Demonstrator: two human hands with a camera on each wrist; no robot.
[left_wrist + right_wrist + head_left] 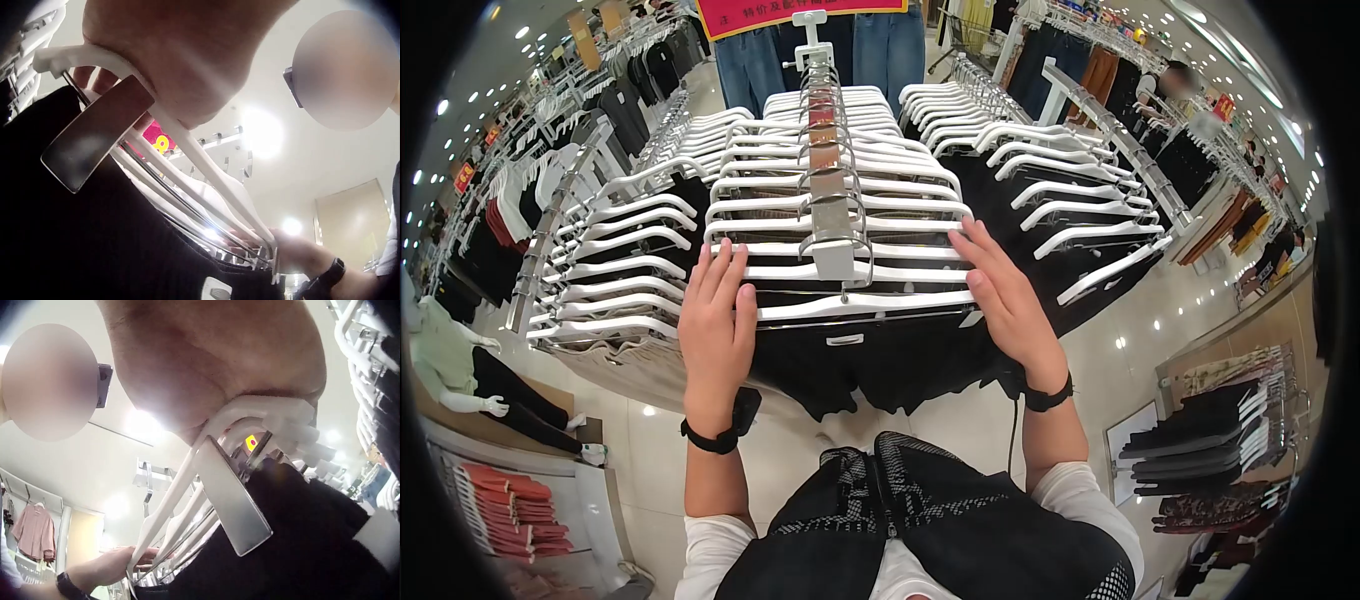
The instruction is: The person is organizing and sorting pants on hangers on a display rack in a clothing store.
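My left hand (716, 325) rests with straight fingers on the left ends of the front white hangers (900, 301). On their right ends lies my right hand (1012, 305), its fingers extended too. The hangers hook over a central metal display arm (832, 220). Black garments (840, 365) with a small white label hang from the nearest ones. In the left wrist view, the palm sits over a hanger's end beside a shiny metal clip (97, 134) on black cloth. Another metal clip (234, 499) shows below the palm in the right wrist view.
Side rows of white hangers (625, 265) flank the central row at left, with more hangers (1090, 210) at right. A mannequin (485, 375) stands at left. Folded pink clothes (515, 510) and dark garments (1200, 435) fill lower side displays. Jeans (747, 75) hang behind.
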